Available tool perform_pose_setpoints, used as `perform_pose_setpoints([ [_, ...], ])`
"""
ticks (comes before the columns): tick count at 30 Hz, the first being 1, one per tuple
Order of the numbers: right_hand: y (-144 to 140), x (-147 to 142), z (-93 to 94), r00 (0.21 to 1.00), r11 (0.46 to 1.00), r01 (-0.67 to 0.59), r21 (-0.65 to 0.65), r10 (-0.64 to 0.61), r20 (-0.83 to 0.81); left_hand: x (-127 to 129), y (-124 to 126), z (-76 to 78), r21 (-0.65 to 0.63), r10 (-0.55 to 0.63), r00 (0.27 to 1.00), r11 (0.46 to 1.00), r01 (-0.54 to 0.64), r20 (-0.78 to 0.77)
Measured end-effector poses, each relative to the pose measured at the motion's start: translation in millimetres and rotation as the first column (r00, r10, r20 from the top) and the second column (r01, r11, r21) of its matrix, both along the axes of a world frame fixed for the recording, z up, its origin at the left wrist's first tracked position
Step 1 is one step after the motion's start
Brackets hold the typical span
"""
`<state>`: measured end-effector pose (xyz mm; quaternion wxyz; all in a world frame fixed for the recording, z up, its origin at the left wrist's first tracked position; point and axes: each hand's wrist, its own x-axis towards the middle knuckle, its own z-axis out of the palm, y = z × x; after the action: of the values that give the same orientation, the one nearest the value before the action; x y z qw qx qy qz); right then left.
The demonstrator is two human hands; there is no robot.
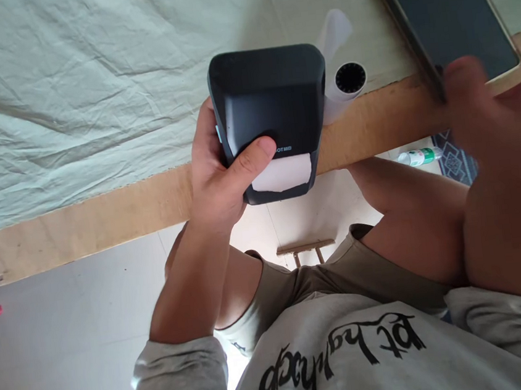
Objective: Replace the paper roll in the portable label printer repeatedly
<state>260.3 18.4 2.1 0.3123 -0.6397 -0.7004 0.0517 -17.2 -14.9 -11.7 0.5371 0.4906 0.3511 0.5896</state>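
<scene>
printer [274,103] boxy matte black plastic, gripped by left hand [221,174] | right hand [490,127] clasps glossy flat phone [449,14]

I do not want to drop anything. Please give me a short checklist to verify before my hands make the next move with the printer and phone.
1. Left hand grips the small black printer firmly, thumb across its front: ok.
2. Printer is supported by the table edge: cannot tell; it overhangs the edge.
3. Paper shows at the printer slot: ok.
4. Right hand holds the phone: ok, but blurred.
5. Phone screen is on: not ok, dark.
6. Paper roll lies safely on the table: ok, though near the edge.
</scene>
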Motion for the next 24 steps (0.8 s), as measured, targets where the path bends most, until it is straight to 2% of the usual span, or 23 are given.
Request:
perform_pose_setpoints([
  [3,-4.1,-12.1,4.6,0.99,0.996,0.055,-0.067,-0.046,0.131,0.3,-0.7,-0.2,0.0,0.009,1.0,1.0,-0.009,0.007],
  [7,1.2,-5.1,-0.1,0.991,0.975,0.13,-0.181,-0.121,0.059,-0.9,-0.2,-3.1,-0.003,0.001,1.0,1.0,-0.001,-0.002],
  [12,18.0,17.3,-16.7,0.986,0.994,0.108,-0.015,-0.109,-0.13,-1.4,1.4,-3.2,-0.001,-0.001,1.0,1.0,0.001,-0.016],
  [16,29.5,23.2,-21.1,0.964,0.978,0.191,-0.083,-0.203,-0.172,-0.1,0.4,1.4,-0.028,-0.001,1.0,1.0,0.0,-0.016],
  [24,25.6,21.0,-15.6,0.967,0.973,0.2,-0.115,-0.215,-0.138,-3.1,3.6,-7.7,0.007,0.011,0.999,1.0,-0.011,-0.051],
])
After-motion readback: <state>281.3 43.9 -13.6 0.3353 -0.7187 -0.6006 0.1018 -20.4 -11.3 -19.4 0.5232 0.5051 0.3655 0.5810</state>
